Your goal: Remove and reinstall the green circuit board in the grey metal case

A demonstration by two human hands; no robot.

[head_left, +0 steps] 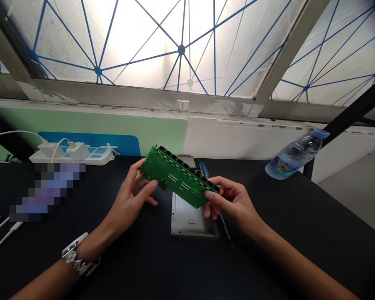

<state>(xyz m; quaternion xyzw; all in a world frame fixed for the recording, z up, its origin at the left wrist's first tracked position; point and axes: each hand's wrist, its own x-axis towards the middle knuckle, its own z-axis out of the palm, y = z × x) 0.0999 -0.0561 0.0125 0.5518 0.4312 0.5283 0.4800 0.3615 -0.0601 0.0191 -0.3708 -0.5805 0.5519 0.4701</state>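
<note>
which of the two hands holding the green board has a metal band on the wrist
The left hand: a silvery metal band circles its wrist, while the wrist of the right hand is bare.

No readable text, brand or number.
Green rectangular circuit board [162, 166]: rows of white marks [172, 178], too small to make out. Clear plastic bottle with light-blue cap [303, 149]: multicoloured wraparound label [281, 166], wording illegible. Long white plastic power strip [103, 158]: blue patches on its top [96, 151], any print too tiny. Pixelated blue-purple patch on black tabletop [46, 189]: content masked.
</note>
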